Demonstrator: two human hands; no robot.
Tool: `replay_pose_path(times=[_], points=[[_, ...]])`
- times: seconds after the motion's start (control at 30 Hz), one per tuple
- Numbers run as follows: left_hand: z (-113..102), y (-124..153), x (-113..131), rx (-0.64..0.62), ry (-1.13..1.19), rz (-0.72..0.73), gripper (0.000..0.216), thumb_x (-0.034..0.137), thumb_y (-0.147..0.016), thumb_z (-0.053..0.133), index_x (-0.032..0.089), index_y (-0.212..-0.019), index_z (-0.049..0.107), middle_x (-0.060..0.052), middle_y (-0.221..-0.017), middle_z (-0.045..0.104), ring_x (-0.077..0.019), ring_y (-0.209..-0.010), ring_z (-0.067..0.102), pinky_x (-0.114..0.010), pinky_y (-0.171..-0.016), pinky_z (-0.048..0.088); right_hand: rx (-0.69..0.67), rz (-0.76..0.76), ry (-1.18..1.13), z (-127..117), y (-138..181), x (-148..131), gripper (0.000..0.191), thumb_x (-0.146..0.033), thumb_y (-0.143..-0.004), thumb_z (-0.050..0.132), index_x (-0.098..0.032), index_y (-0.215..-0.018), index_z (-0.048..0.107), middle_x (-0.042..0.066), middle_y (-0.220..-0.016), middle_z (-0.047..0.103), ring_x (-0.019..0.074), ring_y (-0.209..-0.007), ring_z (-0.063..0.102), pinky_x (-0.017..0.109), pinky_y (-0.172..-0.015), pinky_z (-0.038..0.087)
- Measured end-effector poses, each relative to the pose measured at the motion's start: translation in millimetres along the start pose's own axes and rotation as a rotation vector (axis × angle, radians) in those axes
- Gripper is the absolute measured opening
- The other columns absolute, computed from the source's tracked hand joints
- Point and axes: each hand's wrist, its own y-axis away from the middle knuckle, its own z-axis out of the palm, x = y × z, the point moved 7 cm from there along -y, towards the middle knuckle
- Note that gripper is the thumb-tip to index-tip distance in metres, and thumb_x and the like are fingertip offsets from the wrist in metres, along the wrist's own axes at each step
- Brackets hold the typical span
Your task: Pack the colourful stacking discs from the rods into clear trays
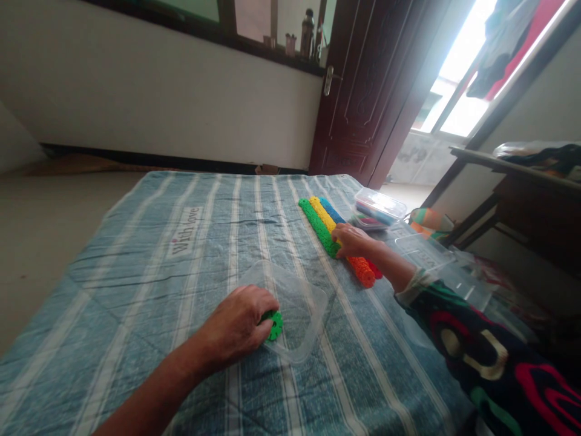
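Note:
My left hand (245, 321) is closed around green notched plastic discs (275, 326), over a clear plastic container (304, 321) on the striped cloth. My right hand (351, 240) reaches to long rows of the same kind of discs, its fingers at the near end of the green row (319, 227). Beside that lie a yellow row (321, 212) and a blue row (331, 209). Nearer to me are an orange row (362, 272) and a bit of red, partly hidden by my right hand and forearm. Whether the right fingers grip any discs is hard to make out.
A lidded clear box (380, 207) with coloured contents stands at the right edge of the striped cloth (209, 212). Another clear plastic lid or tray (422, 251) lies beyond my right forearm. A dark desk (521, 181) is at the right, and a brown door (358, 91) behind.

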Motion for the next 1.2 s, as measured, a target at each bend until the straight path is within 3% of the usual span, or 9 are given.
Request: replay_pose_path(times=[0.23, 0.37, 0.53, 0.83, 0.97, 1.1, 1.2], points=[[0.5, -0.2, -0.9, 0.009, -0.012, 0.005, 0.013, 0.018, -0.079, 0.049, 0.018, -0.075, 0.061, -0.004, -0.08, 0.064, -0.0198, -0.082, 0.057, -0.035, -0.082, 0.041, 0.018, -0.091, 0.024, -6.1, 8.3, -9.0, 0.028, -0.021, -0.065, 0.077, -0.018, -0.089, 0.063, 0.006, -0.098, 0.063, 0.0225, -0.096, 0.055, 0.027, -0.073, 0.04], [0.3, 0.1, -0.3, 0.004, -0.005, 0.001, 0.013, 0.018, -0.079, 0.049, 0.018, -0.075, 0.062, -0.004, -0.08, 0.064, -0.0199, -0.081, 0.057, -0.035, -0.082, 0.041, 0.021, -0.113, 0.045, -5.5, 13.1, -11.5, 0.019, -0.015, -0.07, 0.068, -0.018, -0.088, 0.062, 0.004, -0.092, 0.065, 0.0192, -0.088, 0.057, 0.025, -0.066, 0.035], [0.2, 0.2, -0.8, 0.013, 0.002, -0.01, 0.012, 0.018, -0.079, 0.05, 0.018, -0.074, 0.061, -0.004, -0.079, 0.064, -0.0194, -0.081, 0.057, -0.034, -0.081, 0.041, 0.011, -0.109, 0.004, -2.9, 14.1, -9.9, 0.017, -0.016, -0.072, 0.064, -0.02, -0.088, 0.061, -0.001, -0.083, 0.066, 0.0141, -0.073, 0.056, 0.024, -0.059, 0.028], [-0.7, -0.2, -0.1, 0.022, 0.017, 0.004, 0.013, 0.017, -0.078, 0.05, 0.018, -0.074, 0.062, -0.004, -0.078, 0.064, -0.0192, -0.08, 0.056, -0.033, -0.081, 0.041, -0.038, -0.095, 0.013, -5.4, 9.2, -16.5, 0.021, -0.019, -0.07, 0.067, -0.024, -0.09, 0.066, -0.003, -0.079, 0.065, 0.0135, -0.071, 0.056, 0.024, -0.056, 0.027], [0.1, 0.2, -0.5, 0.031, 0.022, 0.014, 0.013, 0.018, -0.078, 0.049, 0.018, -0.074, 0.062, -0.003, -0.078, 0.064, -0.0187, -0.08, 0.056, -0.033, -0.082, 0.041, -0.084, -0.102, 0.025, -6.2, 9.9, -21.1, 0.013, -0.019, -0.069, 0.069, -0.023, -0.081, 0.068, -0.003, -0.077, 0.065, 0.0135, -0.073, 0.056, 0.023, -0.058, 0.028], [0.9, 0.6, 1.5, 0.017, 0.021, 0.015, 0.011, 0.018, -0.078, 0.051, 0.018, -0.076, 0.062, -0.003, -0.08, 0.064, -0.0186, -0.082, 0.057, -0.032, -0.082, 0.041, -0.065, -0.116, -0.145, -27.1, 26.0, -34.0, 0.004, -0.019, -0.071, 0.07, -0.019, -0.071, 0.066, -0.004, -0.068, 0.059, 0.0104, -0.066, 0.051, 0.022, -0.06, 0.032], [0.7, 0.4, 3.3, 0.008, 0.026, 0.012, 0.01, 0.018, -0.077, 0.052, 0.018, -0.075, 0.062, -0.003, -0.081, 0.065, -0.0187, -0.081, 0.057, -0.032, -0.082, 0.041, -0.101, -0.27, -0.438, -50.9, 49.6, -70.2, 0.011, -0.028, -0.074, 0.07, -0.017, -0.075, 0.066, -0.006, -0.064, 0.055, 0.008, -0.061, 0.047, 0.021, -0.059, 0.034]])
